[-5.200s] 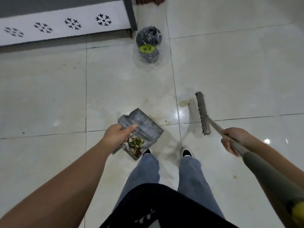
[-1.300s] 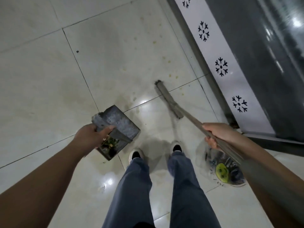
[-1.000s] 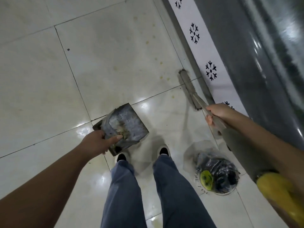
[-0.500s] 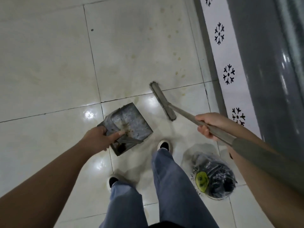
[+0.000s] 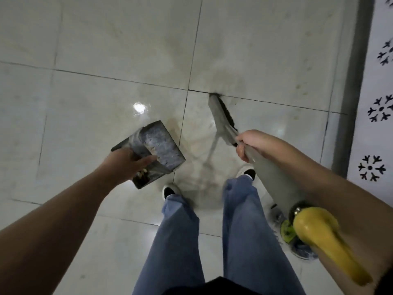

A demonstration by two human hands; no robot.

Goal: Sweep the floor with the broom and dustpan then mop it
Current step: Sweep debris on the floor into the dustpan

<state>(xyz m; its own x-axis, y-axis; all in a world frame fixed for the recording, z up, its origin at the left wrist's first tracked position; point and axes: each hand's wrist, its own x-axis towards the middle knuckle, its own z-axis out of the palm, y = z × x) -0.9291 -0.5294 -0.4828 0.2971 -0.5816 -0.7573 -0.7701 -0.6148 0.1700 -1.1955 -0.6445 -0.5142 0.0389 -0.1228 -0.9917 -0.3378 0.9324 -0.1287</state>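
My left hand (image 5: 125,161) grips a grey metal dustpan (image 5: 158,145), held tilted above the pale tiled floor (image 5: 106,39); some debris shows in its lower end. My right hand (image 5: 253,143) is closed around the grey handle of the broom (image 5: 222,118). The broom's head rests on the floor near a tile joint, ahead of my right foot. The handle ends in a yellow grip (image 5: 319,235) close to the camera. No mop is in view.
A clear bag of dark rubbish with a green label (image 5: 287,231) lies on the floor behind the broom handle, mostly hidden. A grey edge and a white panel with black snowflake marks (image 5: 378,116) run along the right. My legs in blue jeans (image 5: 180,241) stand at bottom centre.
The view has turned left, so the patterned panel now sits at the far right. The broom head has come closer to my feet, and the rubbish bag has slipped behind the handle.
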